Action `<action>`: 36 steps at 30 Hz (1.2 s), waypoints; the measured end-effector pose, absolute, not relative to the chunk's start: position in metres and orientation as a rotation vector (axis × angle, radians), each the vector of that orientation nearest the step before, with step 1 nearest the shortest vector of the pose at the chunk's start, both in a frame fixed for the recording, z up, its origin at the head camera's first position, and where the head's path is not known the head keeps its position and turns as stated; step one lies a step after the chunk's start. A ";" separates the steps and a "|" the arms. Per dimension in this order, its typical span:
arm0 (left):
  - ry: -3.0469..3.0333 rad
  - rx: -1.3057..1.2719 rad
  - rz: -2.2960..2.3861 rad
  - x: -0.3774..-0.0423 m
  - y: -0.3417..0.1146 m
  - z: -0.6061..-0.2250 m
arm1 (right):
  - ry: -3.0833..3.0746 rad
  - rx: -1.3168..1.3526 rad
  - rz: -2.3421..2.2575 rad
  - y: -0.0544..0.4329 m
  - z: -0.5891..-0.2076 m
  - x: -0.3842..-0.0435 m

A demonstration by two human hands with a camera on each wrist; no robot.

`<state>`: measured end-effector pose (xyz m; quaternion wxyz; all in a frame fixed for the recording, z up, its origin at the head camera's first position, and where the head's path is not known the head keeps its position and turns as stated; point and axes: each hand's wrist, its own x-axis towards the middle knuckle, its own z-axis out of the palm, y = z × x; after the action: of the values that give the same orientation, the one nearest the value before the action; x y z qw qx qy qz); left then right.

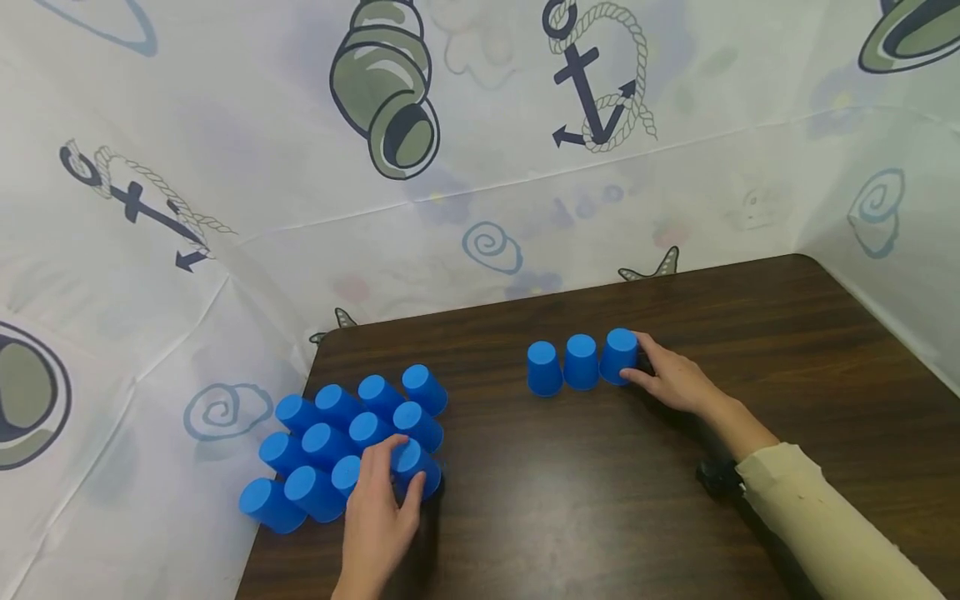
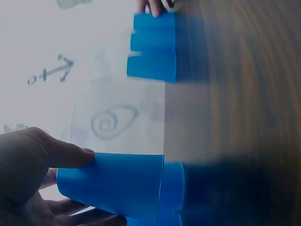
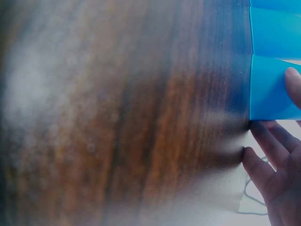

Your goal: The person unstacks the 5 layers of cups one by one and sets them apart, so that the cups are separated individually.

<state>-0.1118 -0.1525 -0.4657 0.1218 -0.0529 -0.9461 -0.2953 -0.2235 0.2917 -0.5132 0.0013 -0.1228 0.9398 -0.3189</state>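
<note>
My left hand (image 1: pixel 377 510) grips an upside-down blue plastic cup (image 1: pixel 410 460) at the front right corner of a block of similar cups. The left wrist view shows thumb and fingers on opposite sides of that cup (image 2: pixel 115 181). Farther back, my right hand (image 1: pixel 678 382) holds the rightmost blue cup (image 1: pixel 619 354) of a row of three. Its thumb lies on the near side, seen too in the right wrist view on the cup (image 3: pixel 270 89). The middle cup (image 1: pixel 581 362) and left cup (image 1: pixel 544 371) of that row stand close beside it, rims down.
Several more upside-down blue cups (image 1: pixel 325 446) fill three rows at the table's left side. All stand on a dark wood-grain table (image 1: pixel 540 483). A white sheet (image 1: pixel 480 150) with anchor and shell prints hangs behind and along the sides. A black wrist strap (image 1: pixel 718 477) is by the right sleeve.
</note>
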 end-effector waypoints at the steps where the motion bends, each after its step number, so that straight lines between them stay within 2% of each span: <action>1: -2.764 -0.131 -0.849 -0.111 -0.157 -0.467 | 2.949 -0.384 -1.002 0.292 -0.513 -0.223; 6: -2.767 -0.082 -0.808 -0.112 -0.167 -0.473 | 2.952 -0.385 -1.001 0.292 -0.514 -0.223; 17: -2.784 -0.045 -0.769 -0.121 -0.161 -0.484 | 2.946 -0.382 -1.001 0.292 -0.514 -0.223; 36: -2.801 0.011 -0.747 -0.121 -0.158 -0.481 | 2.952 -0.373 -0.988 0.291 -0.514 -0.223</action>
<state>-0.1213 -0.1584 -0.4808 0.1209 0.0038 -0.9592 -0.2556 -0.2231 0.2912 -0.5137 0.0032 -0.1188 0.9416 -0.3150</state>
